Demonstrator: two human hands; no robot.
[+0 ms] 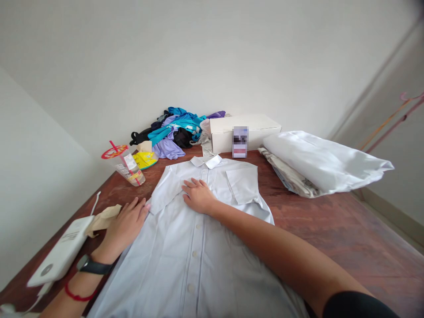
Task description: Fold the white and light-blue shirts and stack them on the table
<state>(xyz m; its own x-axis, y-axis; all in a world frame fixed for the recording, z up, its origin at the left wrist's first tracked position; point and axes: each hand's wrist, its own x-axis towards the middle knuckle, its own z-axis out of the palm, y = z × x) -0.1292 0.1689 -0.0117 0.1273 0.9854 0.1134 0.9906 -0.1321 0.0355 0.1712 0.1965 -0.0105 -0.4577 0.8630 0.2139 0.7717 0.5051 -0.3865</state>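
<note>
A pale grey-white button-up shirt [172,247] lies front side up on the brown wooden table, its collar [206,161] pointing away from me. My right hand [198,196] rests flat on the chest, left of the button row, fingers spread. At the shirt's left edge, below the short sleeve, lies my left hand [127,221]; its fingers are stretched out, and the thumb side touches the cloth. Neither hand grips anything. The shirt's lower end runs out of view, partly behind my right forearm.
Left of my left hand lie a white power bank [61,251] with a cable and a crumpled beige paper [104,218]. A plastic cup [127,165] with a straw stands beyond. At the back are piled clothes [179,123], a white box [258,128] and a folded white bundle [327,163].
</note>
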